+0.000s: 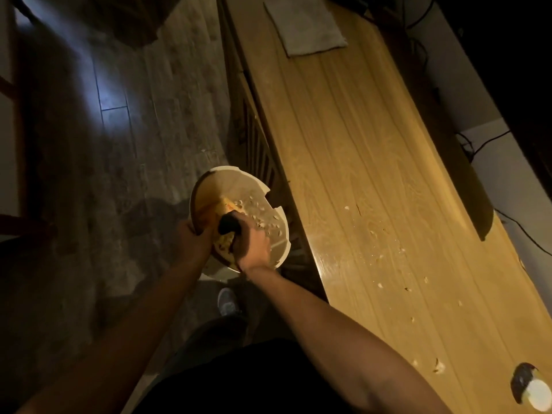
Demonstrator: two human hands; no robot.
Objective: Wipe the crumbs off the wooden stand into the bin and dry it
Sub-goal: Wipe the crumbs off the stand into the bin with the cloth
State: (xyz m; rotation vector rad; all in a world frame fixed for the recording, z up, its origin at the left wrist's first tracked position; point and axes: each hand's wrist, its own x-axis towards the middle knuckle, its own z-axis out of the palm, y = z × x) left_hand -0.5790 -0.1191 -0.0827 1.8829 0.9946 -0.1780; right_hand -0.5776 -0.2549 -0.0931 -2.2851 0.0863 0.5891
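A long wooden stand (pixel 352 150) runs along the right, with crumbs (pixel 379 256) scattered over its near half. Beside its left edge, above the floor, is a white round bin (pixel 239 174) with crumbs inside. My left hand (pixel 194 239) grips the bin's near-left rim. My right hand (pixel 254 245) is over the bin's mouth, shut on a sponge (pixel 227 225) with a dark top and a yellow underside. A folded grey cloth (pixel 307 25) lies at the stand's far end.
A dark curved base (pixel 466 186) sits along the stand's right side, with cables (pixel 490 141) behind it. A small dark object with a white end (pixel 528 386) rests on the stand's near right. My shoe (pixel 228 301) is on the wood floor below the bin.
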